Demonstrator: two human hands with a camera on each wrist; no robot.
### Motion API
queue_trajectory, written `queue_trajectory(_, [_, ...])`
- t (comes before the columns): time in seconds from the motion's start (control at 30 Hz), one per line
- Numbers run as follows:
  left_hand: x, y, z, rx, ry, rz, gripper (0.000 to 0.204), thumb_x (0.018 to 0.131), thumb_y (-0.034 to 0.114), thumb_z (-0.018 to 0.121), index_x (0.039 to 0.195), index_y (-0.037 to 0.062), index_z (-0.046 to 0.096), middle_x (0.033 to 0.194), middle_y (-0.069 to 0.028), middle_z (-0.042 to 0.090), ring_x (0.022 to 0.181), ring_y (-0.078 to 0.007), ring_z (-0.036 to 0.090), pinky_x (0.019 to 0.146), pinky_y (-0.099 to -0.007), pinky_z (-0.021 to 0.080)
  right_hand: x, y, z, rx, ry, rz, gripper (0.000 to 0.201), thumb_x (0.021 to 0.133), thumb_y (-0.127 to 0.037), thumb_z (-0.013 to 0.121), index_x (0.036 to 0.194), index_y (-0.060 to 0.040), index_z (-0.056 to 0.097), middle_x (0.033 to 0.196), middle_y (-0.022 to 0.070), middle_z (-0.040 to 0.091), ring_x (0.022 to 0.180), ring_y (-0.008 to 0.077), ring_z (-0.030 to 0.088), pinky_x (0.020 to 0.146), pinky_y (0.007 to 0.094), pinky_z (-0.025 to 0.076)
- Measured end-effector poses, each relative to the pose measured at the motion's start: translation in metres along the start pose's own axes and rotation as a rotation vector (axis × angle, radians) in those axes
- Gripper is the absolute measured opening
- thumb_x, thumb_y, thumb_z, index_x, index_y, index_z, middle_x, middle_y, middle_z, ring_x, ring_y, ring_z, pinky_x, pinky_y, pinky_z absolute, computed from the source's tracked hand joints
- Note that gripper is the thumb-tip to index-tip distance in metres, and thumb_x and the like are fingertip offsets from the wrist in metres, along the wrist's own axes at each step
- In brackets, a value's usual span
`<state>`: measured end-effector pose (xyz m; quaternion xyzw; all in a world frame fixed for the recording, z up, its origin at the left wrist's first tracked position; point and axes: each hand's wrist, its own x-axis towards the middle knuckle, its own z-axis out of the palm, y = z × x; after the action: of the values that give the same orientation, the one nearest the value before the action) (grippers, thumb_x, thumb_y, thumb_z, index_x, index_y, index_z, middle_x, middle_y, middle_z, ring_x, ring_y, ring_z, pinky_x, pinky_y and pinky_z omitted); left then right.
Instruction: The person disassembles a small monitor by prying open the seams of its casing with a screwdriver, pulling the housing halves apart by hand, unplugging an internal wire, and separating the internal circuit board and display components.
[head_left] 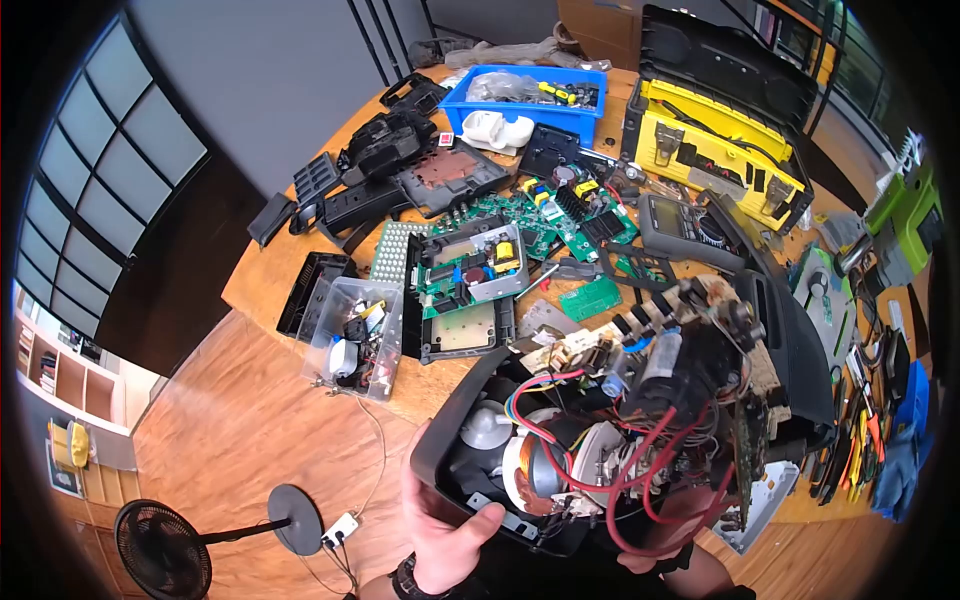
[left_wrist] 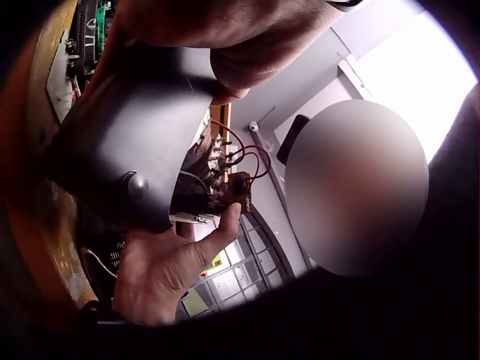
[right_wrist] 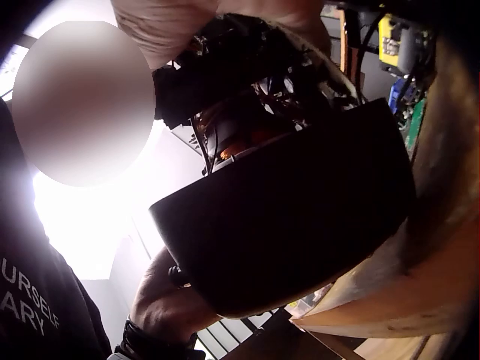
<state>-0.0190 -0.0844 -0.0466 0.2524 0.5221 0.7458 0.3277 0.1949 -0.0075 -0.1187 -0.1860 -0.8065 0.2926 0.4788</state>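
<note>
Casing [head_left: 450, 430] gapes open-side up at the bench's [head_left: 258, 285] near edge, my left hand [head_left: 450, 545] pinching its rim, right hand [left_wrist: 169, 266] gripping opposite, likely keeping those exposed wires [head_left: 611, 505] steady.

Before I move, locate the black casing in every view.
Head: the black casing is right of bottom centre, its innards showing.
Left wrist: left of centre, smooth outside showing.
Right wrist: a dark shape across the centre.
Shared landmark: the left hand gripping it, at bottom centre, top and lower left respectively.
</note>
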Motion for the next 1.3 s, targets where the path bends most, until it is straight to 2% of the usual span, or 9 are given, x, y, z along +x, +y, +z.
queue_trajectory(0.5, [-0.002,0.001,-0.003,0.0,-0.026,-0.012,0.096,0.07,0.02,0.084,0.146,-0.0049,0.03,0.139,-0.0195,0.049,0.129,-0.0283,0.051,0.109,-0.0416,0.039,-0.002,0.022,0.009,-0.099,-0.062,-0.205,0.128,0.06,-0.046,0.087,0.15,-0.0032,0.007,0.145,0.0185,0.034,0.133,0.029,0.04,0.111,0.0461,0.034])
queue_trajectory(0.57, [-0.003,0.0,-0.006,0.076,-0.027,-0.004,0.096,0.07,0.023,0.083,0.146,-0.0048,0.03,0.138,-0.0192,0.049,0.128,-0.0281,0.051,0.109,-0.0415,0.039,-0.003,0.025,0.011,-0.116,-0.065,-0.226,0.126,0.061,-0.046,0.087,0.149,-0.0031,0.008,0.144,0.0184,0.034,0.133,0.0291,0.04,0.111,0.0461,0.034])
queue_trajectory(1.0, [-0.005,-0.011,-0.018,0.011,-0.057,0.008,0.102,0.069,0.026,0.086,0.147,-0.0058,0.028,0.139,-0.0191,0.048,0.127,-0.028,0.051,0.108,-0.0418,0.039,-0.019,0.037,0.019,-0.206,-0.075,-0.365,0.119,0.062,-0.046,0.085,0.146,-0.0026,0.013,0.142,0.0178,0.036,0.132,0.0293,0.041,0.111,0.046,0.034])
queue_trajectory(1.3, [-0.008,-0.008,-0.021,0.105,-0.058,-0.024,0.107,0.068,0.027,0.086,0.147,-0.0069,0.023,0.141,-0.02,0.045,0.128,-0.0297,0.05,0.11,-0.0426,0.037,-0.031,0.045,0.025,-0.261,-0.087,-0.466,0.114,0.064,-0.047,0.084,0.144,-0.0023,0.017,0.14,0.0174,0.037,0.131,0.0295,0.041,0.11,0.0459,0.035])
